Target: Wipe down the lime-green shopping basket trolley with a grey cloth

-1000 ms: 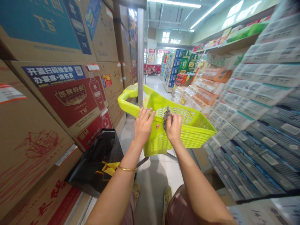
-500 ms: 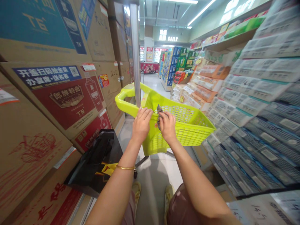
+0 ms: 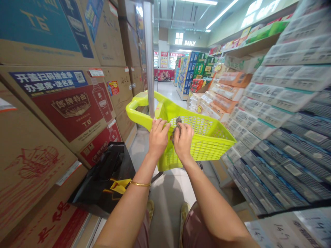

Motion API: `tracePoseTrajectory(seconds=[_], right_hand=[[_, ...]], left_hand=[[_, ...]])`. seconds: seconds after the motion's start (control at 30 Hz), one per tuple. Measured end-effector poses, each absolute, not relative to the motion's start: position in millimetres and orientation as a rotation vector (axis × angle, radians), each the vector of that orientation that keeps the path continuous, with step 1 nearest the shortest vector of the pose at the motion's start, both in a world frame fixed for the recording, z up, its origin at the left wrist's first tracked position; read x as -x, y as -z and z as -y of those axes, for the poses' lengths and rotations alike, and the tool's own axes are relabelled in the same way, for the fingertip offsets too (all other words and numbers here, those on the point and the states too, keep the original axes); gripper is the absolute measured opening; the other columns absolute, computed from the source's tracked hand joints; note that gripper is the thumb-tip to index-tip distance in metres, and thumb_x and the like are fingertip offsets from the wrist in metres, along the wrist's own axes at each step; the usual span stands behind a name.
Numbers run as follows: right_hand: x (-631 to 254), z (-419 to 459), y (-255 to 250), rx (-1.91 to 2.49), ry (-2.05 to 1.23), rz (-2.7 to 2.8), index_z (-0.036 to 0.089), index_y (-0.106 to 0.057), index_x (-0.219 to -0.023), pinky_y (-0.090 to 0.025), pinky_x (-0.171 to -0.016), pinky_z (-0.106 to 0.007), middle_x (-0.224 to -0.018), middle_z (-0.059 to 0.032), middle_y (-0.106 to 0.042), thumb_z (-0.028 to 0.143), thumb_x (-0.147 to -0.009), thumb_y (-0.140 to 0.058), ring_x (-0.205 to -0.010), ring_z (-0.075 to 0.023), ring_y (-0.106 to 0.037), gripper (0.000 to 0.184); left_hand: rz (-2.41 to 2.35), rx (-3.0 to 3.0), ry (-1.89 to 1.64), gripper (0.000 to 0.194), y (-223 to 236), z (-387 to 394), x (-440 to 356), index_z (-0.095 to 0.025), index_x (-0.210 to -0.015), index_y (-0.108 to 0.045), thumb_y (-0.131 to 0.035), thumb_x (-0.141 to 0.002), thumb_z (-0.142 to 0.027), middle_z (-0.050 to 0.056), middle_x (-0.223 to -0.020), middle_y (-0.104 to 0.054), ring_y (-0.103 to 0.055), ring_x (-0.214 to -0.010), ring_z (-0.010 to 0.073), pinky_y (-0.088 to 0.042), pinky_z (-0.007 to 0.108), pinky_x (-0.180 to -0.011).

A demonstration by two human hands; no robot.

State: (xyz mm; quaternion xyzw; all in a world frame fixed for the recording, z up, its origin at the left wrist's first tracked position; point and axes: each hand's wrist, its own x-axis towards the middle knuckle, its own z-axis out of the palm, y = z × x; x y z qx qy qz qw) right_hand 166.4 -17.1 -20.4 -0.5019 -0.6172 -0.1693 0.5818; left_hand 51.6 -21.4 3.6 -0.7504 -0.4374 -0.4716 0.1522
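A yellow-green plastic shopping cart basket (image 3: 209,148) with perforated walls stands in front of me, its looped handle (image 3: 136,109) off to the left. My left hand (image 3: 158,139) has its fingers bent over the near rim, gripping the cart beside a metal pole (image 3: 149,62). Close by, my right hand (image 3: 183,142) pinches a crumpled grey cloth (image 3: 178,120) against the same rim. Part of the cloth is hidden under the fingers. A gold bangle (image 3: 140,184) circles my left wrist.
Stacked cardboard cartons (image 3: 69,110) line the left side, with a black bag (image 3: 103,179) below. On the right rise piles of packaged goods (image 3: 274,110). A tiled aisle floor (image 3: 168,90) runs ahead toward more displays (image 3: 190,70).
My left hand has shifted slightly right along the rim. The right hand and the cloth have moved a little, and the cloth is bunched differently.
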Motion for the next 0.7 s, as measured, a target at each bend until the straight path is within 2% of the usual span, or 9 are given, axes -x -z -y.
tracePoseTrajectory(seconds=[0.1,0.2,0.43,0.7], right_hand=[[-146,19,17,1.085,0.374,1.465,0.016,-0.053,-0.118,-0.037,-0.097,-0.042,-0.112,-0.0135,-0.053,0.027,-0.093,-0.036,-0.108,-0.0207,-0.047,0.032],[-146,15,21,1.029,0.438,1.507,0.018,-0.053,-0.117,-0.038,-0.096,-0.041,-0.112,-0.0120,-0.053,0.026,-0.093,-0.037,-0.109,-0.0195,-0.048,0.029],[-204,6,44,1.055,0.619,1.649,0.021,-0.053,-0.112,-0.041,-0.094,-0.042,-0.110,-0.0100,-0.054,0.022,-0.092,-0.040,-0.106,-0.0190,-0.050,0.024],[-239,12,57,1.145,0.608,1.539,0.019,-0.054,-0.110,-0.041,-0.092,-0.042,-0.106,-0.0107,-0.054,0.022,-0.090,-0.042,-0.103,-0.0200,-0.049,0.023]], left_hand=[[1.255,2.148,1.394,0.026,-3,20,-52,-0.017,-0.103,-0.064,-0.042,-0.091,-0.023,0.009,-0.112,-0.063,-0.047,-0.120,0.0212,-0.025,0.046,-0.112],[1.237,2.167,1.404,0.027,-3,19,-48,-0.016,-0.104,-0.063,-0.040,-0.091,-0.021,0.009,-0.112,-0.062,-0.046,-0.120,0.0208,-0.025,0.046,-0.112],[1.148,2.240,1.319,0.030,-5,16,-37,-0.019,-0.109,-0.062,-0.037,-0.091,-0.017,0.007,-0.114,-0.062,-0.046,-0.120,0.0198,-0.027,0.047,-0.111],[1.186,2.201,1.336,0.030,-2,16,-42,-0.019,-0.107,-0.062,-0.038,-0.090,-0.014,0.007,-0.115,-0.061,-0.044,-0.122,0.0205,-0.025,0.048,-0.112]])
